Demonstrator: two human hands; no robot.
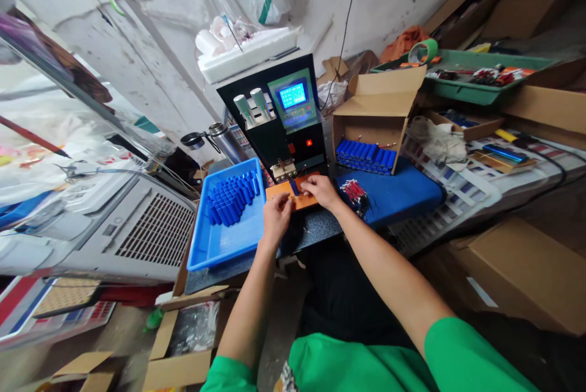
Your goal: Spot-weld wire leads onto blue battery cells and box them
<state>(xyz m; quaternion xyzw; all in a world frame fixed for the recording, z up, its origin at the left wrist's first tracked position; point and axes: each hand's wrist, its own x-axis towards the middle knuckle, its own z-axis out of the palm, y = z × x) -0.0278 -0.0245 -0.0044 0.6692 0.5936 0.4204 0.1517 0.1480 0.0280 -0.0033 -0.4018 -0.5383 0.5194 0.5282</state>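
My left hand (pixel 277 216) rests at the left end of the orange plate (pixel 303 201), its fingers pressed together; what they hold, if anything, is too small to tell. My right hand (pixel 321 190) reaches in from the right with thumb and forefinger pinched close to a dark blue cylindrical battery cell (pixel 295 185); I cannot make out what is in the pinch. This cell stands between both hands, under the electrodes (pixel 284 168) of a black spot welding machine (pixel 263 138). The machine's screen (pixel 293 95) is lit blue, and a red light glows below it.
A blue tray (pixel 215 251) with several blue cells stands on the left. To the right are a bundle of red and black wires (pixel 354 193) and an open cardboard box (pixel 378 102) of blue cells. Behind the machine's left side stands a steel flask (pixel 226 141).
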